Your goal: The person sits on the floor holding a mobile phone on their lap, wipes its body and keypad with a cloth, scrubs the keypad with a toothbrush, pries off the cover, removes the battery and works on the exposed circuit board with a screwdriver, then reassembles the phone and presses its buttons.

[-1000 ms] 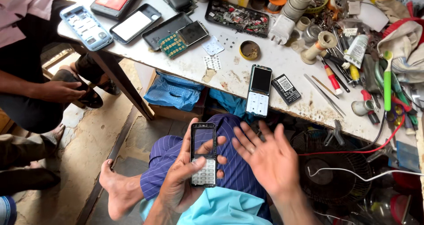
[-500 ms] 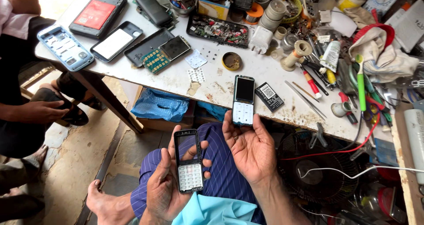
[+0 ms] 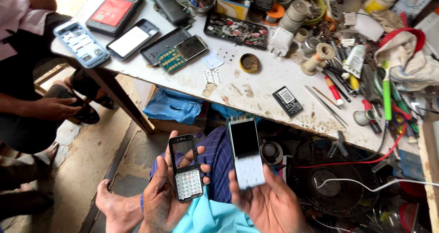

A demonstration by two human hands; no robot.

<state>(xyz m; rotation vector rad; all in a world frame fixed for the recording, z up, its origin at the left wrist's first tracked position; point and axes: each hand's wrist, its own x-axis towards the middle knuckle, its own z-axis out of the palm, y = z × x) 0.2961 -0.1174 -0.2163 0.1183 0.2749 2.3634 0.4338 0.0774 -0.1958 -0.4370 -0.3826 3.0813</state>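
While the left hand point(image 3: 167, 192) gripped a keypad front frame point(image 3: 185, 173), the right hand point(image 3: 270, 201) had lifted the keypad phone point(image 3: 246, 151) off the surface point(image 3: 270, 77), holding it alongside.

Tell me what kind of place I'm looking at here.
Most likely a small phone repair stall: opened handsets and a bare keypad circuit board lie on a worn white worktable, alongside tweezers, while the left hand holds a phone front frame.

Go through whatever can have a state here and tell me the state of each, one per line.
Front phone frame: hollow screen window, keypad in place, held in left hand.
Keypad phone: screen dark, held upright in right hand.
Battery: loose, flat on table.
Circuit board phone: opened up, on table.
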